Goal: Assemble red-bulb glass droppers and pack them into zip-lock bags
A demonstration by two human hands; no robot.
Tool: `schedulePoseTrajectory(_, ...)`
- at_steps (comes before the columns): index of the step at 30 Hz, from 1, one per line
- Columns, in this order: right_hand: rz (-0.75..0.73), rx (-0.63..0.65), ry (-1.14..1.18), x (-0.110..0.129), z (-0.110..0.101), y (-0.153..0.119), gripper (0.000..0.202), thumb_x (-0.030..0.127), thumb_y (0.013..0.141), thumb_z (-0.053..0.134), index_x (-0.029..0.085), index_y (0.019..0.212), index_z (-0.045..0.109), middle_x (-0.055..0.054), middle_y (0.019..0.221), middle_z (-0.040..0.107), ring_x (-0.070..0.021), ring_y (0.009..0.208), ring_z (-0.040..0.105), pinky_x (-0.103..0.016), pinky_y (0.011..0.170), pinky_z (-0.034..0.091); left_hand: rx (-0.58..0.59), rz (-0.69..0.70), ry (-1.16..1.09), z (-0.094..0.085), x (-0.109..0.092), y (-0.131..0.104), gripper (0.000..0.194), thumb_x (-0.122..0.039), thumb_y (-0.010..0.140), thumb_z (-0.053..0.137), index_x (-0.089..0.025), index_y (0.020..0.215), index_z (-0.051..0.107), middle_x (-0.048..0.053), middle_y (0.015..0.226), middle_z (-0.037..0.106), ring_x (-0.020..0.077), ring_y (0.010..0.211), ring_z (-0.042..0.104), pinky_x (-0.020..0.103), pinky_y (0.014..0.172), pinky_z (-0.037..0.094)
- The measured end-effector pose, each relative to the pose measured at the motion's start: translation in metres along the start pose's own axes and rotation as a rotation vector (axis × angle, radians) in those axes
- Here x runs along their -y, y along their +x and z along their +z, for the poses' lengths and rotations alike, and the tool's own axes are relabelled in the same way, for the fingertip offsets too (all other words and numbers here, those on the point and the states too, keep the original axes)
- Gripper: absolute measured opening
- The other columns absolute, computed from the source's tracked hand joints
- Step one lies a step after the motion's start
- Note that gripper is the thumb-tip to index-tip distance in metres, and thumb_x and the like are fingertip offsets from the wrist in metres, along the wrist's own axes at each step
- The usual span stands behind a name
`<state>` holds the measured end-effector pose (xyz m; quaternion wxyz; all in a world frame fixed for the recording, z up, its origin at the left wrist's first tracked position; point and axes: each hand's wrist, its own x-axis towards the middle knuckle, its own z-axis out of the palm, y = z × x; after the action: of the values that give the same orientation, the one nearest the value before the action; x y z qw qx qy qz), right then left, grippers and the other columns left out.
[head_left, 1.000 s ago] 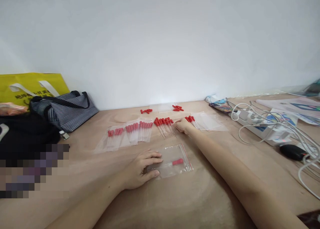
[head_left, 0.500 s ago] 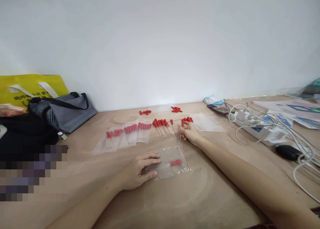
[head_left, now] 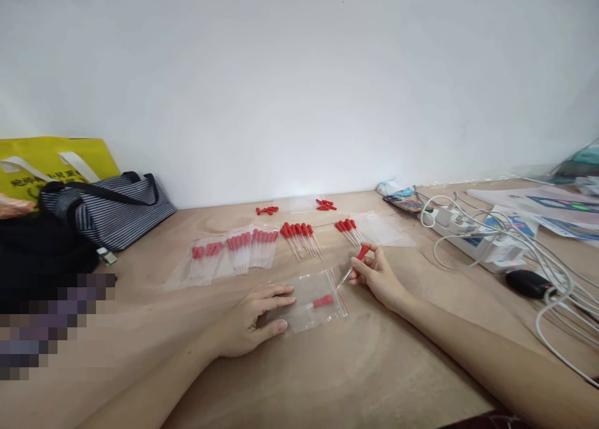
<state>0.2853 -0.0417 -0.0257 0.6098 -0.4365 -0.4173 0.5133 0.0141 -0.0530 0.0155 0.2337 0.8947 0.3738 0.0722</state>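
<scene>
My left hand [head_left: 255,316] lies on the table with its fingers apart, thumb and fingertips on the left part of a clear zip bag [head_left: 304,320]. Inside that bag is one dropper [head_left: 322,301] with a red rubber bulb. Between the fingers of my right hand [head_left: 374,276] is another dropper [head_left: 362,253], gripped near its red bulb. Its thin tip points down and left, at the bag's red-lined right edge. Behind the bag lie two loose groups of red-bulbed droppers, a left group [head_left: 297,232] and a right group [head_left: 347,228].
Several filled bags of droppers [head_left: 239,245] overlap at left of centre. Flat clear bags [head_left: 386,229] lie right of the loose droppers. Loose red bulbs [head_left: 267,210] lie near the wall. A striped bag [head_left: 112,207] stands left; a power strip [head_left: 468,238] with tangled cables and a black mouse [head_left: 530,283] are right.
My right hand has come back from the loose droppers toward the bag's right edge, bringing a dropper with it, its tip now by that edge. My left hand has stayed on the bag.
</scene>
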Motion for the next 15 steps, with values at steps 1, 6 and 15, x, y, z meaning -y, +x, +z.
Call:
schedulePoseTrajectory(1,0.0,-0.003,0.004,-0.0003,0.0008,-0.0003,0.057,0.041,0.062,0.066,0.025,0.101,0.029,0.01,0.059,0.049,-0.0083,0.047,0.052,-0.023,0.047,0.047,0.012,-0.003,-0.003,-0.0005,0.0004,0.0,0.039,-0.037,0.082,0.048,-0.03,0.12,0.047,0.002,0.133,0.04,0.0241,0.123,0.032,0.046,0.101,0.026)
schedulePoseTrajectory(6,-0.031,-0.027,-0.03,0.0015,-0.0022,0.0002,0.053,0.045,0.065,0.062,0.025,0.102,0.03,0.009,0.061,0.05,-0.0083,0.047,0.051,-0.023,0.045,0.045,0.006,0.011,-0.013,0.0001,0.0029,-0.001,0.04,-0.036,0.08,0.05,-0.031,0.12,0.047,0.001,0.133,0.04,0.0242,0.123,0.032,0.045,0.101,0.026)
schedulePoseTrajectory(15,-0.046,-0.032,-0.055,0.0053,0.001,-0.0021,0.052,0.045,0.066,0.06,0.026,0.102,0.03,0.008,0.063,0.05,-0.0095,0.051,0.053,-0.025,0.051,0.047,-0.027,0.056,-0.008,0.001,0.0022,-0.0007,0.04,-0.036,0.081,0.049,-0.029,0.12,0.047,0.003,0.131,0.042,0.0228,0.121,0.036,0.045,0.1,0.027)
